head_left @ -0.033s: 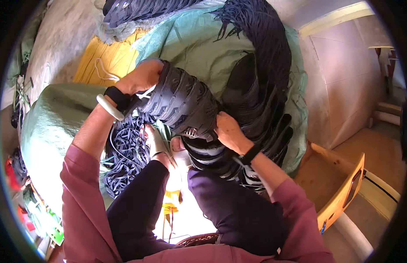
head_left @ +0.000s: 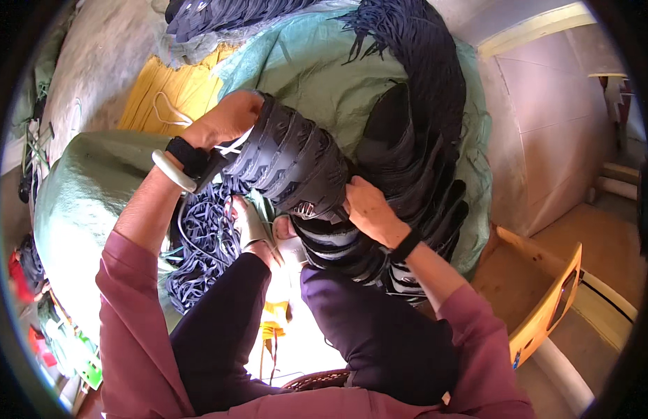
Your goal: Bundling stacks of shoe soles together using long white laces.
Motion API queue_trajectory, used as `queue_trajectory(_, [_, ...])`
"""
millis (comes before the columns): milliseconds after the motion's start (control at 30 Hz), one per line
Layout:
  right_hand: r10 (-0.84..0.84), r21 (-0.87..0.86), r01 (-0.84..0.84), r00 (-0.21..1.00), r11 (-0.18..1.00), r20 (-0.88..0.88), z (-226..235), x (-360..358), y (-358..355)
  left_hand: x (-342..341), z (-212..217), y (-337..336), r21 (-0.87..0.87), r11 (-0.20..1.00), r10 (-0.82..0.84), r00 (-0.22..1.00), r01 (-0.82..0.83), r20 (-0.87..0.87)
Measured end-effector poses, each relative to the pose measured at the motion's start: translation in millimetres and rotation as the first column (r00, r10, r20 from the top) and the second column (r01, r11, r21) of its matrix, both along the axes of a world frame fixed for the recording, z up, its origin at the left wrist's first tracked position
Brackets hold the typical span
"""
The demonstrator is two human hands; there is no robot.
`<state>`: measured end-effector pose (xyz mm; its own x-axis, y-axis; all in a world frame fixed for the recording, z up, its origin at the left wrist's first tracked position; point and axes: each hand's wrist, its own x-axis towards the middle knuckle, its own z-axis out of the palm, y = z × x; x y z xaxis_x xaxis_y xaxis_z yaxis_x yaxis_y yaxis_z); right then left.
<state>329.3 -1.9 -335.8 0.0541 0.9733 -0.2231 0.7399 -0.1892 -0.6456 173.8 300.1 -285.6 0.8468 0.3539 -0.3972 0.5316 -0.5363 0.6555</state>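
Observation:
Between my two hands lies a nested stack of black shoe uppers (head_left: 292,164), sloping from upper left down to the right. My left hand (head_left: 229,119) is closed around its upper left end, fingers mostly hidden behind the uppers. A white cord (head_left: 234,145) shows just below that hand. At the stack's lower right end, my right hand (head_left: 371,209) pinches the edge of an upper, with its fingertips partly hidden. Beneath and to the right, more black uppers (head_left: 414,167) are piled up, some with pale inner edges.
A heap of dark laces or strips (head_left: 202,244) lies by my left foot. Green sheeting (head_left: 317,84) spreads under the pile, and a bulging green sack (head_left: 93,181) stands left. Yellow woven material (head_left: 163,91) lies behind it. At right sits a wooden box (head_left: 547,307).

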Motion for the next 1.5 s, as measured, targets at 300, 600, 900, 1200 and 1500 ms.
queue_trajectory(300, [0.142, 0.180, -0.143, 0.990, 0.973, 0.018, 7, 17, -27, 25, 67, -106, 0.193, 0.977, 0.054, 0.982, -0.089, 0.179])
queue_trajectory(600, [-0.038, -0.031, 0.032, 0.973, 0.999, -0.230, 44, 22, -30, 4, 34, -212, -0.500, 0.853, 0.162, 0.987, -0.147, -0.014])
queue_trajectory(900, [-0.252, -0.073, 0.244, 0.868, 0.967, -0.428, 47, 13, -39, 12, 12, -203, -0.292, 0.956, 0.056, 0.988, -0.012, 0.146])
queue_trajectory(1200, [-0.190, 0.035, 0.229, 0.873, 0.973, -0.449, 48, 2, -45, 22, -10, -172, -0.639, 0.769, -0.020, 0.999, 0.033, 0.028])
queue_trajectory(1500, [-0.270, 0.027, 0.313, 0.855, 0.949, -0.443, 50, -3, -48, 33, -12, -169, -0.287, 0.881, -0.382, 0.923, 0.375, 0.034])
